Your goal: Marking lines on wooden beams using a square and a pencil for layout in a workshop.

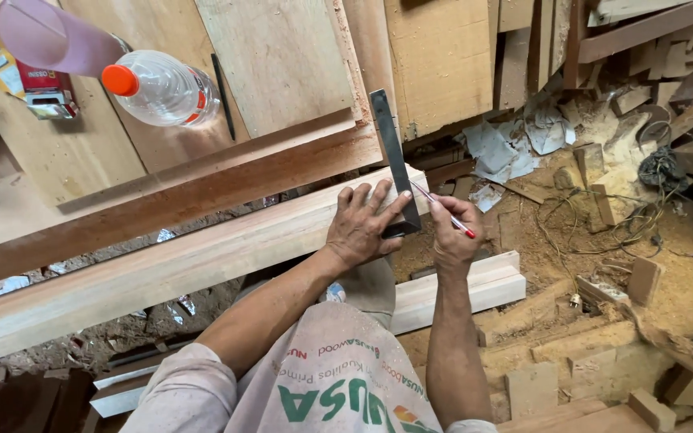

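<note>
My left hand [360, 225] presses flat on the stock of a dark metal try square [392, 152], holding it across the end of a long pale wooden plank [162, 269]. My right hand [452, 239] grips a thin red-and-white pencil [443, 212], its tip against the right edge of the square's blade near the plank's end. Both forearms reach up from the bottom of the view over a printed sack-cloth apron.
A reddish plank [170, 200] lies behind the pale one. A clear plastic bottle with orange cap [162, 87], a pink cup [46, 36] and a black pen [222, 96] rest on plywood sheets. Sawdust, offcuts, tangled cord [659, 172] and moulded timber [459, 293] cover the floor at right.
</note>
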